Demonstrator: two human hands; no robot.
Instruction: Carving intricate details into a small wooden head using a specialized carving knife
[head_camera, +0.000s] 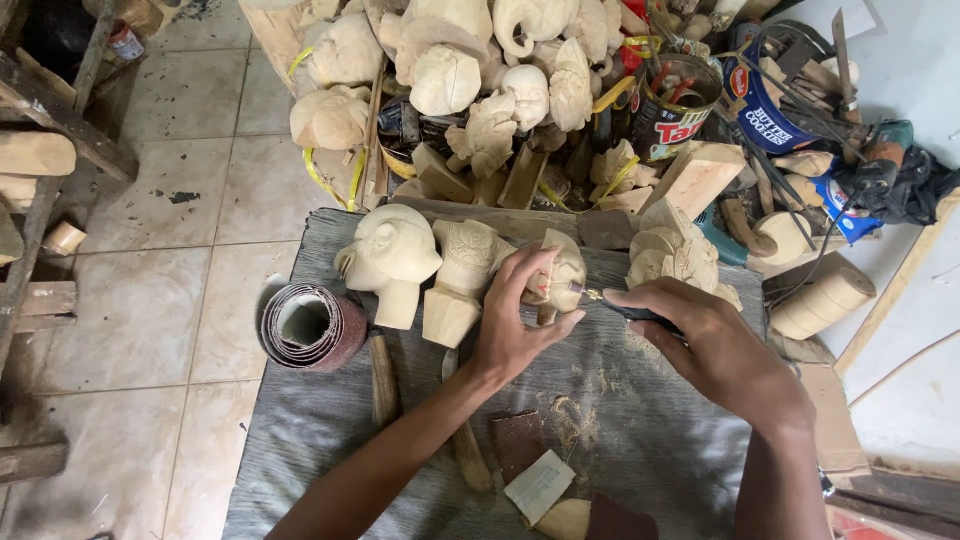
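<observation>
head view looks down on a grey cloth-covered bench strewn with wood dust. the left hand wraps its fingers around a small pale wooden carving, thumb curled over the near side, pinning it against the bench at the middle of the far edge. the right hand is closed in a pen-like grip on a thin dark carving tool, whose tip touches the carving's right side just by the left thumb.

just left of the held piece stand a carved wooden bust with patterned relief and a smooth rounded wooden head, both upright on the cloth. a roll of reddish sandpaper lies on its side at the bench's left edge, and a wooden tool handle lies beside it. near the front edge lie scraps of sandpaper, brown and pale. beyond the bench a heap of unfinished carvings is piled up, with a tin can of tools to its right. the floor is pale tile.
</observation>
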